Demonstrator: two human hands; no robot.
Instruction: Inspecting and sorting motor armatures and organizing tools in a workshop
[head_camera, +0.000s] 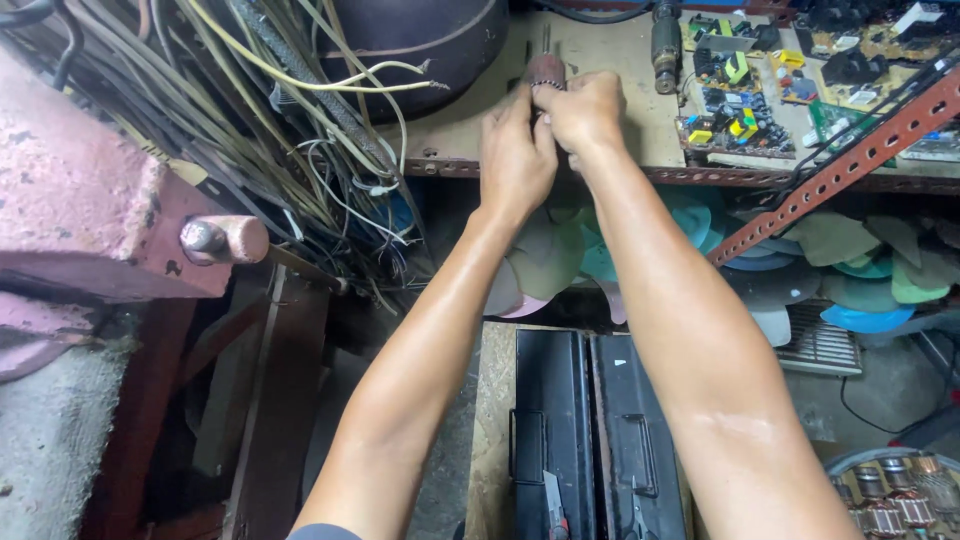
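Both my arms reach forward to a wooden shelf board (600, 120). My left hand (515, 150) and my right hand (583, 112) meet on a small brownish cylindrical part (546, 68) standing on the board. The fingers of both hands close around it, and most of the part is hidden behind them. A ring of small dark beads or teeth shows on the part just under its rounded top.
Tangled wires (290, 120) hang at left beside a pink metal vise (90, 200). Circuit boards (740, 100) lie on the shelf at right, with a red slotted angle bar (850, 160). Fan blades (840, 260) are piled below. A black metal toolbox (590, 440) sits under my arms.
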